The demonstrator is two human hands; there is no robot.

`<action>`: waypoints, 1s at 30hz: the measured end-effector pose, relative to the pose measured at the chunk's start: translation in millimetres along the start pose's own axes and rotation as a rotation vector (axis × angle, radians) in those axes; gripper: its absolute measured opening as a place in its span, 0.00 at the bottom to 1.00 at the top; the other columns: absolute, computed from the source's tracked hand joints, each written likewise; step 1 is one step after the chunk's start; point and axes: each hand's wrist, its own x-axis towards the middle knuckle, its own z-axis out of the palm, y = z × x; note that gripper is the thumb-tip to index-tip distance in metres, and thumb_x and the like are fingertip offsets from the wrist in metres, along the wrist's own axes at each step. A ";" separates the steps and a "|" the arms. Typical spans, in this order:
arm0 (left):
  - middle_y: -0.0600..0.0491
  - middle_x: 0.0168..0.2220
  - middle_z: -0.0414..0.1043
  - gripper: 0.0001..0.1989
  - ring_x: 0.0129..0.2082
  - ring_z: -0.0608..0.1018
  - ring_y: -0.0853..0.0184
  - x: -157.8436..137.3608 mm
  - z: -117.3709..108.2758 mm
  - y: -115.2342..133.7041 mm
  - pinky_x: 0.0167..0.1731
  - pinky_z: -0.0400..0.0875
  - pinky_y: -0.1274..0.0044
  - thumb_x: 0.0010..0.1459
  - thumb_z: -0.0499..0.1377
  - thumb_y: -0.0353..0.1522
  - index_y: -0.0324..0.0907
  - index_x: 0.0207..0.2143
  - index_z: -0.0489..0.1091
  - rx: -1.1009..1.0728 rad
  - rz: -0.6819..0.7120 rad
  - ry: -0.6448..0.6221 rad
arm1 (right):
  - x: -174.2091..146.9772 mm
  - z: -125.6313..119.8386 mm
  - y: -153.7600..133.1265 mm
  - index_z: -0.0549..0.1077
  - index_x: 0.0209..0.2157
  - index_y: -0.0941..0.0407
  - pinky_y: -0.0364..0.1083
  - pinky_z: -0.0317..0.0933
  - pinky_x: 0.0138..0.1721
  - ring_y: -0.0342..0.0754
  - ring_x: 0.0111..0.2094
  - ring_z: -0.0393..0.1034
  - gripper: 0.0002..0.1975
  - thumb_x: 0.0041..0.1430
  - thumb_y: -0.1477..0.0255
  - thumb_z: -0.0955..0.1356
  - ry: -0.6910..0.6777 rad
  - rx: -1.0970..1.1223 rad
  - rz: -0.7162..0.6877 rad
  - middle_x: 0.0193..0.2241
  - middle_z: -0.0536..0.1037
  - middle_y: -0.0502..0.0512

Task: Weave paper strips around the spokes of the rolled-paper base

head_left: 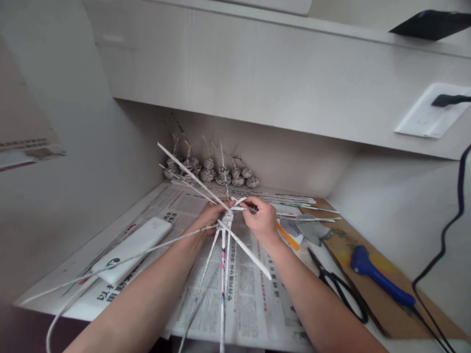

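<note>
Between my hands is a small woven piece of rolled newspaper strips (227,220), with long paper rods sticking out in several directions. My left hand (214,214) is closed around its left side; the fingertips are partly hidden behind the rods. On the other side, my right hand (260,214) pinches a short white paper rod end (239,202) near the top of the weave. One thick rod (195,176) points up and left, another (250,252) slants down to the right. Thinner rods hang toward the table's front edge.
Newspaper (243,289) covers the table. A white power bank (134,250) with a cable lies left. Woven gourd shapes (208,170) stand at the back, near loose paper rods (287,198). Black scissors (338,284) and a blue glue gun (380,277) lie right, the latter on cardboard (415,314).
</note>
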 end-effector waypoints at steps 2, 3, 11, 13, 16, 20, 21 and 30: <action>0.56 0.16 0.68 0.15 0.15 0.65 0.76 1.0 -0.5 -1.4 0.17 0.56 0.82 0.34 0.72 0.35 0.36 0.24 0.75 -0.001 -0.009 0.021 | 0.0 0.3 1.4 0.76 0.33 0.54 0.44 0.66 0.35 0.49 0.33 0.74 0.06 0.54 0.71 0.67 -0.004 0.003 -0.007 0.30 0.80 0.53; 0.56 0.16 0.69 0.15 0.15 0.66 0.76 1.2 -0.7 -1.9 0.17 0.56 0.82 0.33 0.72 0.34 0.36 0.24 0.75 0.000 -0.009 0.032 | 0.1 0.1 1.5 0.77 0.33 0.54 0.44 0.66 0.35 0.50 0.33 0.74 0.06 0.54 0.72 0.67 -0.005 -0.004 -0.017 0.30 0.80 0.53; 0.54 0.18 0.70 0.13 0.17 0.67 0.75 -2.2 3.0 0.2 0.20 0.58 0.81 0.33 0.73 0.34 0.37 0.21 0.74 0.017 -0.001 0.044 | 1.6 0.0 1.9 0.78 0.32 0.53 0.45 0.65 0.36 0.50 0.33 0.74 0.07 0.53 0.73 0.67 -0.005 -0.032 -0.076 0.30 0.79 0.53; 0.54 0.18 0.71 0.13 0.18 0.67 0.74 -1.8 3.3 -0.5 0.20 0.59 0.81 0.32 0.73 0.33 0.38 0.20 0.74 0.020 0.009 0.049 | 1.6 0.3 1.9 0.78 0.33 0.53 0.45 0.65 0.37 0.50 0.34 0.73 0.07 0.54 0.74 0.67 -0.015 -0.039 -0.086 0.30 0.79 0.53; 0.54 0.18 0.72 0.14 0.18 0.68 0.74 -0.8 3.4 -2.3 0.22 0.61 0.81 0.30 0.74 0.33 0.38 0.20 0.74 0.015 0.031 0.078 | 1.3 -0.2 2.3 0.78 0.33 0.52 0.46 0.64 0.39 0.51 0.36 0.73 0.08 0.54 0.74 0.66 -0.024 -0.089 -0.146 0.31 0.79 0.53; 0.54 0.19 0.72 0.14 0.20 0.70 0.73 -1.5 4.7 -2.7 0.23 0.63 0.81 0.31 0.74 0.34 0.38 0.19 0.74 -0.016 0.018 0.087 | 1.8 -2.8 6.1 0.78 0.33 0.52 0.48 0.64 0.42 0.51 0.37 0.71 0.11 0.54 0.79 0.65 -0.037 -0.163 -0.293 0.33 0.79 0.53; 0.55 0.18 0.72 0.14 0.19 0.70 0.74 -1.9 5.2 -2.5 0.23 0.63 0.81 0.31 0.74 0.34 0.38 0.19 0.73 -0.025 0.003 0.091 | 2.1 -3.6 7.5 0.78 0.34 0.52 0.48 0.64 0.42 0.51 0.38 0.70 0.12 0.54 0.79 0.65 -0.049 -0.174 -0.331 0.34 0.79 0.54; 0.59 0.11 0.62 0.12 0.13 0.63 0.76 -0.5 3.6 -1.2 0.16 0.58 0.82 0.39 0.70 0.33 0.37 0.19 0.70 -0.118 -0.122 0.065 | 4.5 -6.1 15.0 0.79 0.40 0.52 0.49 0.64 0.43 0.51 0.40 0.67 0.18 0.61 0.79 0.60 -0.140 -0.284 -0.521 0.40 0.76 0.57</action>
